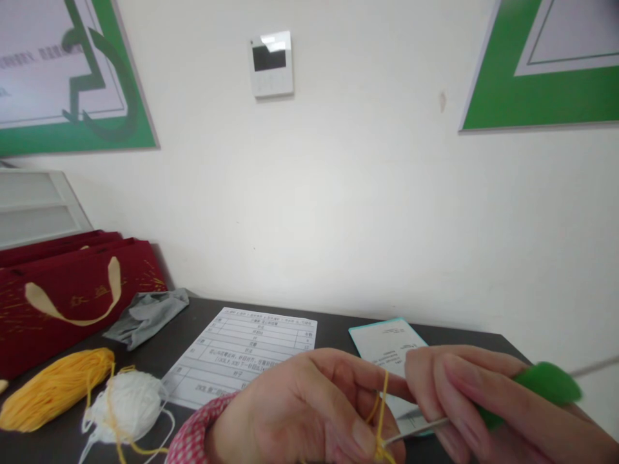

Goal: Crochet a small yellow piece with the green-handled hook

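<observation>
My left hand (314, 406), in a red checked sleeve (193, 432), is closed with thumb and fingers pinching yellow yarn (382, 412) near the bottom of the view. A strand of it loops up over the index finger. My right hand (483, 393) grips a crochet hook by its green handle (546, 383). The hook's thin metal shaft (425, 428) points left, and its tip meets the yarn at my left fingertips. Whether the tip passes through a loop is too small to tell. The lower edge cuts off part of the yarn work.
On the dark table (198, 316) lie a yellow yarn skein (58, 390), a white yarn ball (128, 406), a printed sheet (261, 341) and a teal-edged card (387, 338). Red gift bags (62, 290) and a grey cloth (147, 316) are at the left. A white wall rises behind.
</observation>
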Tool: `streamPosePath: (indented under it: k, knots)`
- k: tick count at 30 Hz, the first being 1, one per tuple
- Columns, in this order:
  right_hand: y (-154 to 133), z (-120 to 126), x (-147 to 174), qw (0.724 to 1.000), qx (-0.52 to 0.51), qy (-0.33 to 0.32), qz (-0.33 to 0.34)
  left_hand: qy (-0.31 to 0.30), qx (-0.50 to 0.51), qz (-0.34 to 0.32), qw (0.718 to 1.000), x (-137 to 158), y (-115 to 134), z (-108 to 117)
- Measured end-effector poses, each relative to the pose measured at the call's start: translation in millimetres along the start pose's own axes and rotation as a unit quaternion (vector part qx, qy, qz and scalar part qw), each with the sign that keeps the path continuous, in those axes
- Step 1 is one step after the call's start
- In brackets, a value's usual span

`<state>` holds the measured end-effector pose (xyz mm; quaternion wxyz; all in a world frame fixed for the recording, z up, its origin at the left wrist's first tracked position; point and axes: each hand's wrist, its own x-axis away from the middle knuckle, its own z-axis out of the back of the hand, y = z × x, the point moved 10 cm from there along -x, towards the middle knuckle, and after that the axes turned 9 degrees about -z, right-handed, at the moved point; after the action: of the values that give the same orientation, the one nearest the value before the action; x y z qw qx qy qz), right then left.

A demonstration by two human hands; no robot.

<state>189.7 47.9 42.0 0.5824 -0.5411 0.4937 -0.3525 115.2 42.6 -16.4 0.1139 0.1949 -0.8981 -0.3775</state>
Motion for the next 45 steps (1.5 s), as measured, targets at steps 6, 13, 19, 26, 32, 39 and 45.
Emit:
streamPosePath:
  k: [6,13,19,26,32,39,45]
  knots:
    - [11.2,4.9,-9.1,0.987,-0.155,0.037,-0.022,0.115,-0.055,-0.193,0.973,9.6,37.7,10.2]
    - [28.2,2.3,-11.6,0.981,-0.185,0.052,-0.019,0.258,-0.104,-0.317,0.907,31.0,50.3,14.2]
    - [32.1,1.9,-17.8,0.983,-0.170,0.066,-0.027,0.277,-0.157,-0.403,0.858,26.2,57.0,25.0]
    - [41.3,0.9,-20.5,0.972,-0.223,0.042,-0.053,0.277,-0.209,-0.359,0.867,27.6,55.0,20.4]
    - [49.2,0.3,-21.7,0.971,-0.227,0.031,-0.075,0.266,-0.232,-0.368,0.860,24.0,58.4,25.2]
    - [36.8,6.3,-13.0,0.982,-0.182,0.056,0.007,0.289,-0.218,-0.360,0.860,25.8,59.8,26.8]
    - [16.5,14.9,-3.1,0.987,-0.042,0.118,0.102,0.316,-0.226,-0.344,0.855,27.9,62.7,28.7]
